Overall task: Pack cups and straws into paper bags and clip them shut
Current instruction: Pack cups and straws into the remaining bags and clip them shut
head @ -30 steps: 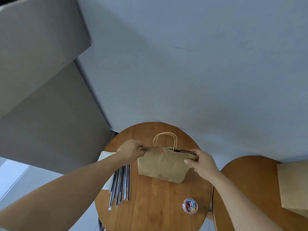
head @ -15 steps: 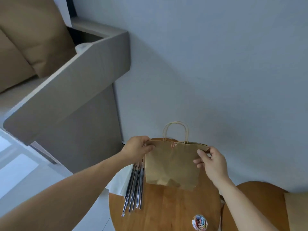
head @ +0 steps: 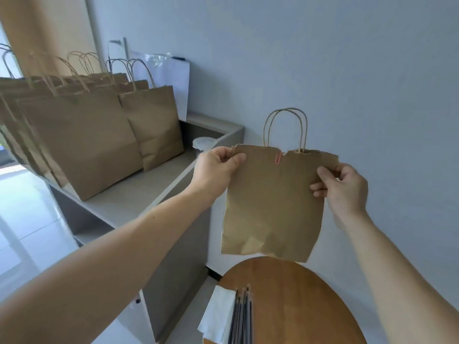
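A brown paper bag (head: 270, 209) with twisted handles hangs in the air above the round wooden table (head: 298, 306). A red paper clip (head: 278, 157) sits on its top edge near the middle. My left hand (head: 216, 167) pinches the bag's upper left corner. My right hand (head: 342, 187) pinches its upper right corner. Dark wrapped straws (head: 242, 316) lie bundled at the table's left edge beside a white napkin (head: 217, 316). What is inside the bag is hidden.
Several brown paper bags (head: 82, 135) stand in rows on a grey shelf (head: 139, 192) to the left. A lidded clear cup (head: 202, 145) stands at the shelf's right end. A grey wall rises straight ahead.
Both hands have lifted the bag off the table, up and toward the left. My view has swung up and left, bringing the shelf of bags into sight.
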Demonstrator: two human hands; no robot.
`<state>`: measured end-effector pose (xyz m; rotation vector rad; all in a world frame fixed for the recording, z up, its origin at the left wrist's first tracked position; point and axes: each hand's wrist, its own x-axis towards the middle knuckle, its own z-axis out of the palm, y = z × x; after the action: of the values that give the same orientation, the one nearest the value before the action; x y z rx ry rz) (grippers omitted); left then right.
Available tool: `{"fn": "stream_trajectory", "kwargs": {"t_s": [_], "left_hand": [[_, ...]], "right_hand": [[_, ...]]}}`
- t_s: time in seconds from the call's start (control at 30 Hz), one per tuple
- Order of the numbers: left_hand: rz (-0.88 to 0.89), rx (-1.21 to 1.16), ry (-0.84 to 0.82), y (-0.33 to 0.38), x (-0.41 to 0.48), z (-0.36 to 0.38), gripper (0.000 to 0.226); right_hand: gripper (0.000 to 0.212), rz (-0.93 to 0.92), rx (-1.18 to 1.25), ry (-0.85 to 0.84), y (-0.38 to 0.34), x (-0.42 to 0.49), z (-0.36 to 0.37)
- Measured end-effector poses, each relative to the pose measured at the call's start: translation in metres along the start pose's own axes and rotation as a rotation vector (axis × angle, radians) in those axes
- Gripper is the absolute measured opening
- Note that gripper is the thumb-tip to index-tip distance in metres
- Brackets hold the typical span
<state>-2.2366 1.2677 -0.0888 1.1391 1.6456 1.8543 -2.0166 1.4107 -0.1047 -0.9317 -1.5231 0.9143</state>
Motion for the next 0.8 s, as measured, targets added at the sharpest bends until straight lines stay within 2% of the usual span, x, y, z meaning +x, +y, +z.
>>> {"fn": "stream_trajectory", "kwargs": {"t_s": [0.17, 0.33, 0.43, 0.67, 0.8], "left_hand": [[0.106, -0.007, 0.157, 0.064, 0.028, -0.041, 0.012], [0.214, 0.107, 0.345, 0.111, 0.045, -0.078, 0.018], [0.233, 0.091, 0.428, 0.131, 0.053, -0.099, 0.015], [0.276, 0.277, 0.624, 0.137, 0.078, -0.169, 0.015], [0.256, 0.318, 0.671, 0.117, 0.092, -0.204, 0.017]], "right_hand": [[0.006, -0.104, 0.118, -0.031, -0.078, 0.033, 0.043], [0.005, -0.190, 0.196, -0.166, -0.131, 0.063, 0.089], [0.004, -0.216, 0.253, -0.241, -0.152, 0.077, 0.123], [0.004, -0.207, 0.314, -0.434, -0.180, 0.098, 0.225], [0.004, -0.159, 0.326, -0.521, -0.170, 0.102, 0.285]]}}
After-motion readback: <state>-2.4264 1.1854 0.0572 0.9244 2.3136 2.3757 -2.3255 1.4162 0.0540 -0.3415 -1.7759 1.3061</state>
